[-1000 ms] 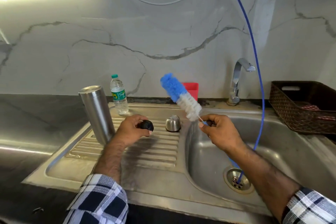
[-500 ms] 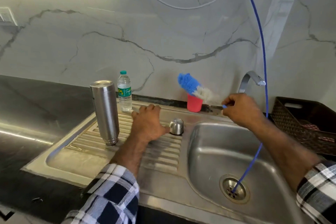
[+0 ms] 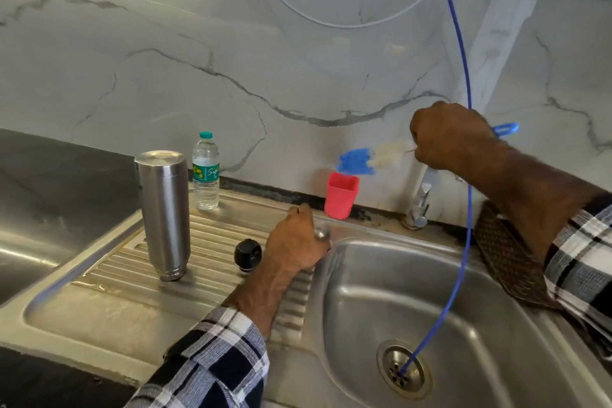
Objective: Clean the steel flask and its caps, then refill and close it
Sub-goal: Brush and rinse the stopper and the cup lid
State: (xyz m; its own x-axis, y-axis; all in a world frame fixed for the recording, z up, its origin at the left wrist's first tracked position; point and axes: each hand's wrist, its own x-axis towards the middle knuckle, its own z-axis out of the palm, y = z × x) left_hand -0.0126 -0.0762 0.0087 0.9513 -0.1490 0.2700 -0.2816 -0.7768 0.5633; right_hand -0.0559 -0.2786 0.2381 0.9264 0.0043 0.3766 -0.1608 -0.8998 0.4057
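Head camera shows your left hand [image 3: 296, 238] reaching forward over the ribbed steel draining board [image 3: 212, 262], palm down, fingers curled round the small rounded steel cap [image 3: 322, 234] at the board's right edge, just beside the sink basin [image 3: 463, 291]. Only a glint of the cap shows past your knuckles.

Your right hand [image 3: 450, 137] is raised higher and farther back, near the marble wall, closed into a fist round the wire handle of the blue-and-white bottle brush [image 3: 367, 159]. The brush lies close to level, its long axis running left to right: the blue tip points left and slightly down, just above the red plastic cup [image 3: 341, 195], while the blue loop end sticks out to the right of your fist. It is blurred.

The tall cylindrical steel flask [image 3: 164, 212] stands upside down on the left part of the draining board, long axis vertical, mouth on the ribs. The black round stopper cap [image 3: 247, 252] sits on the board between the flask and your left hand, apart from both.

A small clear plastic water bottle [image 3: 206, 172] stands behind the flask, near the wall. A thin blue hose [image 3: 463, 175] hangs into the drain, and the steel tap [image 3: 419, 205] is partly hidden by your right wrist.
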